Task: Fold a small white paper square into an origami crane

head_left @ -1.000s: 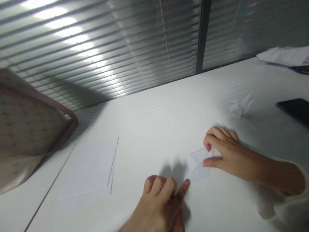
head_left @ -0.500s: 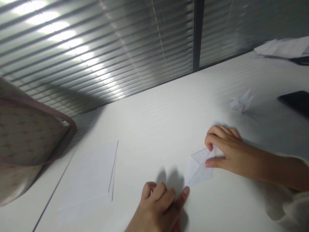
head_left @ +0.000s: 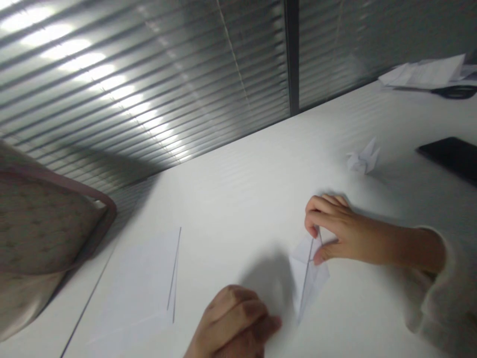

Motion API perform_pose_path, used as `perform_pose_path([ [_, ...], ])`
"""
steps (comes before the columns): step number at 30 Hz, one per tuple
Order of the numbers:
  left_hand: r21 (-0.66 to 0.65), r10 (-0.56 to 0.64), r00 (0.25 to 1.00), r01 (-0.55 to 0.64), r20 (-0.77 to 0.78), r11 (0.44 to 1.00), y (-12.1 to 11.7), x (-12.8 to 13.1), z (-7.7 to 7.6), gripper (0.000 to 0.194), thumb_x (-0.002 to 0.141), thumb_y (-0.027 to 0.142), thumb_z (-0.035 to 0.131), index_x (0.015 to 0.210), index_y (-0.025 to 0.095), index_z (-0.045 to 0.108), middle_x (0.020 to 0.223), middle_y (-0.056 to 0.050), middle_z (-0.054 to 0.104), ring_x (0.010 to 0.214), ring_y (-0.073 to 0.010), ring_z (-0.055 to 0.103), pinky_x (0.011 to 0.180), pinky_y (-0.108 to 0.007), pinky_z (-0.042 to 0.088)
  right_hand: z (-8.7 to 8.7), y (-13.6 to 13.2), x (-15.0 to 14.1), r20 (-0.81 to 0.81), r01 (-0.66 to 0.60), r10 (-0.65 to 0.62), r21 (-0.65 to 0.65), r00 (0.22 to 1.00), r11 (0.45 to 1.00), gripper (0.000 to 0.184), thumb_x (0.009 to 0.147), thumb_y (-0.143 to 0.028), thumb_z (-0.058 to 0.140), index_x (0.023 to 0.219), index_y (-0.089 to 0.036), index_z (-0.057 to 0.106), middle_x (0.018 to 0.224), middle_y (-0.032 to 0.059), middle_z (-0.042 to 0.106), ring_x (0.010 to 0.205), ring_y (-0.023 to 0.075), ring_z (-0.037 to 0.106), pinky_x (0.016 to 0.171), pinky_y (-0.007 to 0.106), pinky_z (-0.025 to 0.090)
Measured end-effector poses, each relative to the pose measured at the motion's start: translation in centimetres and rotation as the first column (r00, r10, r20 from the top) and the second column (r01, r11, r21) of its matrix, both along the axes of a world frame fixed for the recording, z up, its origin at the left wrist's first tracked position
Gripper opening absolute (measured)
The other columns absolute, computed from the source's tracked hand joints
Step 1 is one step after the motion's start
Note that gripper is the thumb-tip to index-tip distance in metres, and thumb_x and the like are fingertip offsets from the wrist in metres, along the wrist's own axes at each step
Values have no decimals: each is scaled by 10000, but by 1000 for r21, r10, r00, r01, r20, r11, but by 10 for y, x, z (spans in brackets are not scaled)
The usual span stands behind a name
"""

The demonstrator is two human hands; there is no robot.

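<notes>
My right hand (head_left: 343,233) pinches the top of a folded white paper piece (head_left: 307,273) between thumb and fingers. The piece lies on the white table (head_left: 238,199) as a long kite shape, with a dark crease line down its middle. My left hand (head_left: 233,318) rests curled at the bottom edge of the view, holding nothing, a short way left of the paper's lower tip. A flat white paper sheet (head_left: 139,283) lies to its upper left. A small white origami crane (head_left: 363,160) stands beyond my right hand.
A black phone or tablet (head_left: 450,156) lies at the right, and loose papers (head_left: 423,72) with a dark object sit in the far corner. A padded chair back (head_left: 40,223) intrudes at the left. Window blinds (head_left: 149,84) rise behind the table's far edge.
My left hand has drawn back down and away from the paper's lower tip. The paper now shows a longer, narrower kite shape. My right hand still pinches it.
</notes>
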State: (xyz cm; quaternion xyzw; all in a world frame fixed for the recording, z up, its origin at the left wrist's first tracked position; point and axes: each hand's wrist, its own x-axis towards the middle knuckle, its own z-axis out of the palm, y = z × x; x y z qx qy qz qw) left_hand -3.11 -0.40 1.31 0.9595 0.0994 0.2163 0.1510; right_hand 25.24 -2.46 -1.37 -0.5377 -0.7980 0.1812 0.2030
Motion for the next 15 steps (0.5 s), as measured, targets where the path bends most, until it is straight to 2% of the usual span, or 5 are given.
perform_pose_path([
  [3, 127, -36, 979, 62, -199, 990, 6, 11, 4, 387, 897, 126, 362, 1248, 146, 524, 1249, -105, 612, 1178, -221, 542, 917, -345, 518, 4, 10, -5, 15, -116, 115, 101, 993, 988, 300, 725, -406, 735, 761, -206, 515, 911, 7, 526, 895, 198, 478, 800, 349, 335],
  [6, 203, -34, 911, 128, -411, 971, 5, 23, 4, 467, 886, 119, 412, 1353, 119, 428, 1405, -84, 474, 1314, -221, 403, 1068, -423, 391, 4, 15, -12, 48, -122, 114, 251, 992, 960, 253, 772, -390, 694, 765, -196, 532, 895, 11, 559, 894, 196, 488, 810, 352, 332],
  [9, 226, 64, 902, 38, -427, 973, -3, 28, 5, 469, 893, 155, 455, 1361, 164, 430, 1426, -42, 452, 1348, -245, 346, 1100, -505, 315, 8, 6, -20, 18, -91, 90, 330, 996, 940, 113, 865, -283, 606, 818, -188, 568, 875, 19, 596, 872, 183, 506, 816, 347, 352],
  [13, 208, 187, 931, -125, -313, 970, -12, 25, 3, 409, 891, 236, 513, 1298, 189, 515, 1263, -57, 601, 1265, -273, 453, 1073, -531, 350, 14, -20, -32, -37, -236, 248, 206, 968, 950, 130, 852, -313, 619, 860, -184, 607, 860, 17, 628, 850, 179, 543, 774, 314, 421],
  [15, 195, 231, 939, -184, -254, 963, -14, 24, 0, 392, 882, 249, 543, 1264, 160, 547, 1122, -81, 657, 1141, -261, 551, 1042, -504, 401, 12, -29, -36, -17, -246, 250, 139, 968, 959, 200, 799, -333, 678, 927, -191, 618, 938, 21, 650, 891, 193, 565, 779, 325, 448],
])
